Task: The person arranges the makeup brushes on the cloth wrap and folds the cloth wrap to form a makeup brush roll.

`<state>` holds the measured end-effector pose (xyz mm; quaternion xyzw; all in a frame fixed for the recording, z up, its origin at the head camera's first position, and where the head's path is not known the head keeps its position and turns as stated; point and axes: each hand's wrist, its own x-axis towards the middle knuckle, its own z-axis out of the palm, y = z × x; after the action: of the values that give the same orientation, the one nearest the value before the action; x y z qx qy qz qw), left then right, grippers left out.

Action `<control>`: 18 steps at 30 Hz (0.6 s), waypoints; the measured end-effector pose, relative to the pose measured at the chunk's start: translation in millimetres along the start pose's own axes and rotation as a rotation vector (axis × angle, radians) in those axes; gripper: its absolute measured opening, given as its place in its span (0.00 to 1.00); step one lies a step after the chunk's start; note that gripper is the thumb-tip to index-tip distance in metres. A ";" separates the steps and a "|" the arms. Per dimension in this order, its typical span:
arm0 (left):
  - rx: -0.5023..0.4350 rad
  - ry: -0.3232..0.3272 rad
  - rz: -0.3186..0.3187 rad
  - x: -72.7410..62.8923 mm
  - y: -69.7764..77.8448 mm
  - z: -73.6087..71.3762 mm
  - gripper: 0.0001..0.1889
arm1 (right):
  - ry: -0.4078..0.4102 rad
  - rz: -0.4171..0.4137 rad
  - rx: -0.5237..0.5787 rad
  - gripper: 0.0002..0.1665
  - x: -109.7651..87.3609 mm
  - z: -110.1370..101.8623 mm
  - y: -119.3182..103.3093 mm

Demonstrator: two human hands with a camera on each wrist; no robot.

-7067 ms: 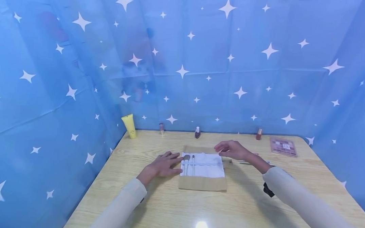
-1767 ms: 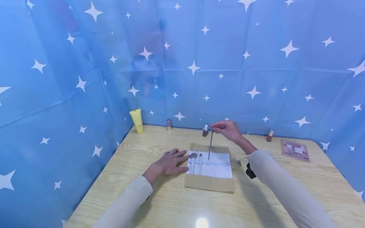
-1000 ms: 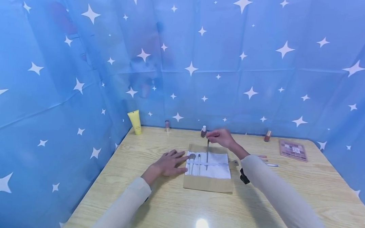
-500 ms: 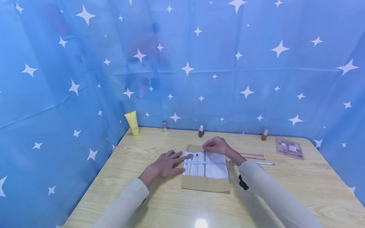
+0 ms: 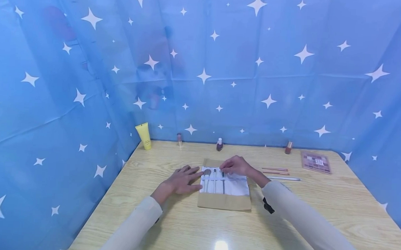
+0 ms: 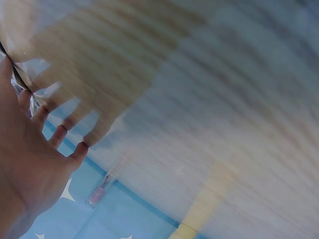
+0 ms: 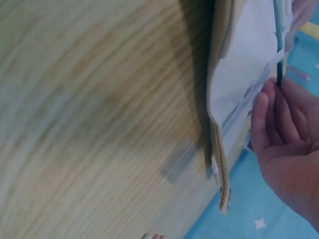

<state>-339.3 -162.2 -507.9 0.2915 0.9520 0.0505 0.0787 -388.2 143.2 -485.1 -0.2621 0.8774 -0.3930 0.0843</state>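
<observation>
A tan brush roll (image 5: 224, 201) with a white lining lies unfolded on the wooden table. Two makeup brushes stand in its left slots, a wide fluffy brush (image 5: 206, 180) and a slimmer brush (image 5: 214, 182). Beside them a thin dark-handled makeup brush (image 5: 223, 186) sits under the lining's band. My right hand (image 5: 239, 166) pinches its upper end, as the right wrist view shows at the dark brush tip (image 7: 279, 74). With fingers spread, my left hand (image 5: 182, 180) rests at the roll's left edge. In the left wrist view the left hand's fingertips (image 6: 82, 148) touch the tabletop.
Right of the roll lie pinkish pencil-like sticks (image 5: 275, 169) and a white-handled stick (image 5: 283, 178). Along the back edge stand a yellow tube (image 5: 144, 136), a small pink tube (image 5: 179, 140), a dark nail polish bottle (image 5: 219, 145), a brown bottle (image 5: 288, 148) and a palette (image 5: 316, 162).
My right hand has brought the dark brush over the roll and lowered it through the band, moving down and toward me. The left hand has stayed at the roll's left edge.
</observation>
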 end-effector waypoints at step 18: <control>-0.021 0.007 0.014 -2.5 2.6 -2.1 0.38 | -0.031 -0.048 -0.024 0.14 -12.4 6.4 7.0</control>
<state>-336.3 -161.6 -505.1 0.2972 0.9496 0.0623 0.0781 -378.1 149.5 -495.3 -0.2899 0.8742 -0.3801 0.0851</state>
